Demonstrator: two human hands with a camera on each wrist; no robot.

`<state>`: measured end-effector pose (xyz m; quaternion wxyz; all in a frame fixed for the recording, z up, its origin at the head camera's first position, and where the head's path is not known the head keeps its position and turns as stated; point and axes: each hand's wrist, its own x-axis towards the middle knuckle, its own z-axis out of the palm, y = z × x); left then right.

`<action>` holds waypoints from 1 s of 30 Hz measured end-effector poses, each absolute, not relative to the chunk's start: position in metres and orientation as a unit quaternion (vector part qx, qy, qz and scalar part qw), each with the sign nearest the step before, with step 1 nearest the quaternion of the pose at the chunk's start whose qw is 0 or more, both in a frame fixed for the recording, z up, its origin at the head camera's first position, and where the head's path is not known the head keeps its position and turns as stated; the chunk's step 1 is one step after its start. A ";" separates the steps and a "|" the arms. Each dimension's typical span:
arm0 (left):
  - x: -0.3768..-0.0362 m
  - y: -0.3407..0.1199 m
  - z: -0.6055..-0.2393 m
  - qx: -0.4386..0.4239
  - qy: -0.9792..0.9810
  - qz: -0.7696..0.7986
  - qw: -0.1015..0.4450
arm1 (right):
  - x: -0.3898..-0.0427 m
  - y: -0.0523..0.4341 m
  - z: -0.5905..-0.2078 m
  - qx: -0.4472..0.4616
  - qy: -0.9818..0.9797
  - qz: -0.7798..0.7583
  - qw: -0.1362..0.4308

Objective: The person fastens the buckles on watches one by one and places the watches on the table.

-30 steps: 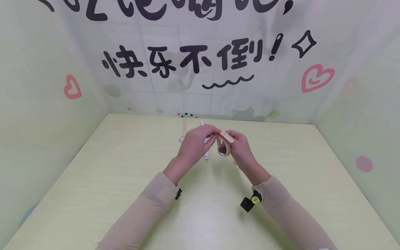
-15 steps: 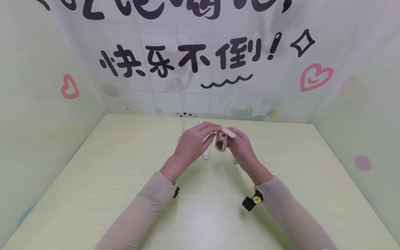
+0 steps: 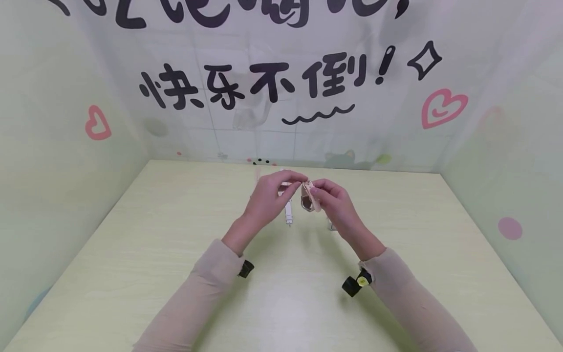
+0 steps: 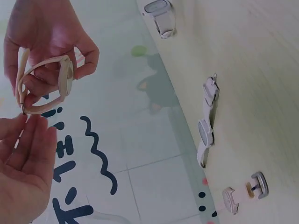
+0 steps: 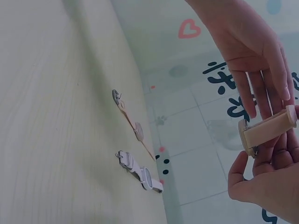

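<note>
Right hand [image 3: 332,203] has its fingers curled around a beige watch [image 3: 306,201], mid-frame above the bench [image 3: 145,254]. Left hand [image 3: 270,198] fingers are nearly straight, tips just touching the strap end.

Both hands raised, fingertips meeting

Left hand [image 3: 268,200] has straight fingers; right hand [image 3: 335,205] curls in a pinching grip; both beige-sleeved forearms converge.

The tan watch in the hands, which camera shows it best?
The left wrist view: the tan watch shows its whole looped strap. The head view has it small between the hands; the right wrist view shows only its strap edge.
</note>
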<state>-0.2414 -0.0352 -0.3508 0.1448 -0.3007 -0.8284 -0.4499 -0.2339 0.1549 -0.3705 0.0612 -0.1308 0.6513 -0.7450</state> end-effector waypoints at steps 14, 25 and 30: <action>-0.246 -0.037 -0.357 -0.249 -0.804 -0.539 -0.011 | -0.233 0.155 -0.373 -0.169 0.712 -0.679 0.055; -0.246 -0.040 -0.358 -0.263 -0.766 -0.585 -0.050 | -0.233 0.154 -0.372 -0.177 0.727 -0.661 0.058; -0.247 -0.040 -0.359 -0.273 -0.746 -0.603 -0.076 | -0.233 0.154 -0.373 -0.199 0.729 -0.653 0.048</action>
